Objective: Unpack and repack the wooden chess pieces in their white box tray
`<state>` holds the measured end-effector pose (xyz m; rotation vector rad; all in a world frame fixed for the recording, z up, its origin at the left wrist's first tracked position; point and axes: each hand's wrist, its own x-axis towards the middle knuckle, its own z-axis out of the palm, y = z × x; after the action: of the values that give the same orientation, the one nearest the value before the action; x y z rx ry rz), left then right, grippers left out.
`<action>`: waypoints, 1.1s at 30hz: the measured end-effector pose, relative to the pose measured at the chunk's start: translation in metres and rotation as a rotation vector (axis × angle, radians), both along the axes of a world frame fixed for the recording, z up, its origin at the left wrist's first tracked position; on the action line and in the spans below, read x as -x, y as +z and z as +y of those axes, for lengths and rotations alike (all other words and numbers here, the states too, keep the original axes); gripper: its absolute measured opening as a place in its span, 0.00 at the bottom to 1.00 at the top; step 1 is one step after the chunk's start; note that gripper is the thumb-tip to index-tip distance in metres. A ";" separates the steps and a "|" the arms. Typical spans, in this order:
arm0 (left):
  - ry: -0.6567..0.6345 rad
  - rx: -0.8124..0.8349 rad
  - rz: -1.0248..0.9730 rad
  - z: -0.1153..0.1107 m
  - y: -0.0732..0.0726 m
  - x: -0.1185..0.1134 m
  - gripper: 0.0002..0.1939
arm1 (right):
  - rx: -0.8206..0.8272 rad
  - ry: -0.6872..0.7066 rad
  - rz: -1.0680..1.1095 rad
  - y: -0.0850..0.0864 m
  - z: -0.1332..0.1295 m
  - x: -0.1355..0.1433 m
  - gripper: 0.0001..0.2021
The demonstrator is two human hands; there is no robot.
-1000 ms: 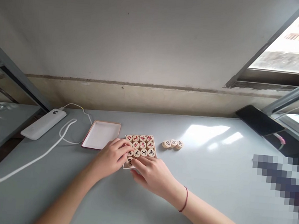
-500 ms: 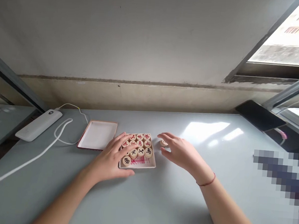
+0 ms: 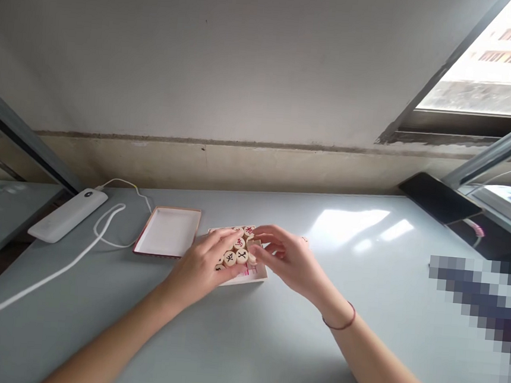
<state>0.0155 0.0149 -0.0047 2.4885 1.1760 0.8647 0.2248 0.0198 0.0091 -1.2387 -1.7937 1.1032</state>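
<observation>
A grey desk (image 3: 341,336) is set against a wall (image 3: 230,70), with a window (image 3: 493,75) at the upper right, and on it the box (image 3: 255,275) of pieces (image 3: 229,258) is placed right of the lid (image 3: 169,231). Since the earlier frame, the right hand (image 3: 296,263) has been moved leftward over the box, a piece (image 3: 251,243) held in its narrowed fingers, while the left hand (image 3: 200,263) is kept there, fingers spread. Bare desk is left before the near edge and rightward toward the phone (image 3: 438,197).
</observation>
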 end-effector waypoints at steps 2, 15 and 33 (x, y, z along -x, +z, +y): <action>-0.024 0.013 -0.071 0.002 0.000 -0.006 0.21 | 0.074 0.022 0.129 -0.002 -0.003 0.007 0.17; -0.019 -0.009 -0.076 -0.002 -0.014 0.002 0.12 | 0.111 0.021 0.165 -0.014 -0.002 0.009 0.13; -0.163 -0.023 0.206 0.001 -0.005 0.008 0.05 | -0.087 0.124 -0.052 -0.002 -0.008 0.004 0.09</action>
<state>0.0074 0.0157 -0.0095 2.6998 1.0080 0.5943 0.2207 0.0115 0.0069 -1.1271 -1.9590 1.0571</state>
